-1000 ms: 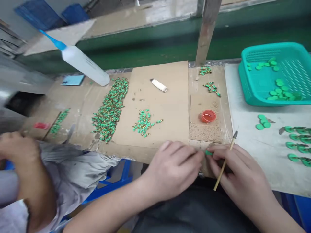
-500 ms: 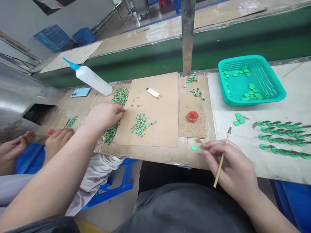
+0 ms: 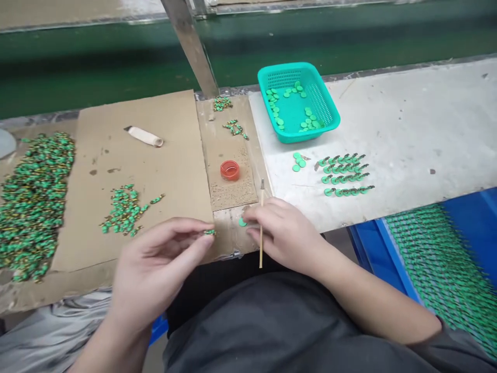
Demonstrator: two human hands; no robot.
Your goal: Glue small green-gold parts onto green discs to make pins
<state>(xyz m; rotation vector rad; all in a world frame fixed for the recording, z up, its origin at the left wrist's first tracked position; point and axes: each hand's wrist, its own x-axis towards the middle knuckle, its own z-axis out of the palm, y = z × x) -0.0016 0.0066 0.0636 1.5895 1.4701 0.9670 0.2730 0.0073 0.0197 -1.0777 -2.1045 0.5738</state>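
Fingers, left hand (image 3: 155, 264): thumb and forefinger pinched together on one green-and-gold piece (image 3: 210, 232), raised near the desk's front edge. Fingers, right hand (image 3: 289, 233): curled round one brush (image 3: 261, 233), bristles up; fingertips at one green disc (image 3: 243, 221) on the desk (image 3: 407, 129), contact unclear. Red cup (image 3: 230, 173), one. White-handled tool (image 3: 143, 135), one. Teal basket (image 3: 303, 137), one, discs inside uncounted. Rows of mounted discs (image 3: 342, 180), four. Heaps of pieces (image 3: 34, 202), four, graded large to small. Desk: cardboard left, whitish right; green panel (image 3: 116, 67) and upright post (image 3: 196, 57) behind.
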